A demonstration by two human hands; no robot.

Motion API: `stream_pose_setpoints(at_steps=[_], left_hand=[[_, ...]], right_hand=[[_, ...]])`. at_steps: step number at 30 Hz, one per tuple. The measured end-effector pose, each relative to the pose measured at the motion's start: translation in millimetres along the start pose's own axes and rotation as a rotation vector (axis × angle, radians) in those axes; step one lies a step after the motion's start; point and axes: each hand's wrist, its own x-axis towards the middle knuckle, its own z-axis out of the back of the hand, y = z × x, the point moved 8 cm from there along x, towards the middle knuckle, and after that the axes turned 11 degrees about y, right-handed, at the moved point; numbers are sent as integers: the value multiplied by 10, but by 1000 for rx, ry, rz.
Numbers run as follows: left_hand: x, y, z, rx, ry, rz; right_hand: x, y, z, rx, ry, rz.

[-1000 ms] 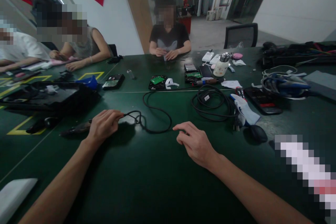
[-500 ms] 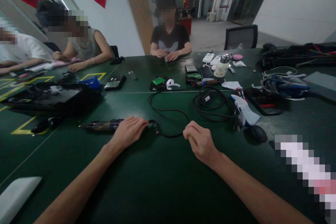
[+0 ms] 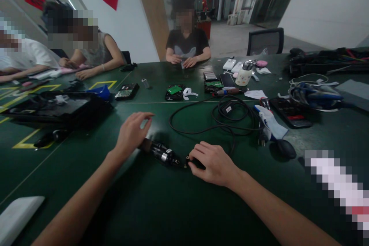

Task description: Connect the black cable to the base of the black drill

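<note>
A black electric screwdriver (image 3: 163,153) with a pale label lies on the green table, its tail end pointing right. My left hand (image 3: 133,132) is over its other end, thumb and fingers apart in a curve; whether the palm touches the tool is hidden. To the right, my right hand (image 3: 215,164) pinches a dark cable connector (image 3: 187,159), with small metal parts showing close to the screwdriver's tail. From behind that hand a black cable (image 3: 187,132) runs up into a loose coil with a small white tag.
Right of the coil lie a plug (image 3: 261,139), a white-and-blue packet (image 3: 271,121), a black mouse (image 3: 284,149) and a dark case (image 3: 290,112). Hard drives (image 3: 174,91) stand farther back. A black tray (image 3: 57,107) is at left. Co-workers sit across the table.
The screwdriver has turned and shifted right, its tail now toward my right hand. My left hand has loosened and risen; my right hand has lowered, and the cable has been pulled into a new curve.
</note>
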Motion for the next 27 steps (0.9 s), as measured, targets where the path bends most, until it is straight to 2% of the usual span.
stream_pose_setpoints(at_steps=[2, 3, 5, 7, 11, 14, 21, 27], left_hand=[[80, 638, -45, -41, 101, 234], [96, 851, -87, -54, 155, 276], [107, 1115, -192, -87, 255, 304], [119, 1223, -281, -102, 312, 316], [233, 1219, -427, -62, 372, 334], [343, 1151, -487, -27, 362, 316], [370, 1018, -455, -13, 241, 248], [320, 1019, -457, 9, 276, 256]], right_hand=[[10, 2, -3, -9, 6, -7], [14, 3, -3, -9, 7, -10], [22, 8, -1, -4, 10, -10], [26, 12, 5, 1, 13, -9], [22, 9, 12, 4, 11, -13], [18, 4, 6, -4, 8, -12], [17, -8, 2, 4, 8, -9], [15, 3, 26, 17, 8, -8]])
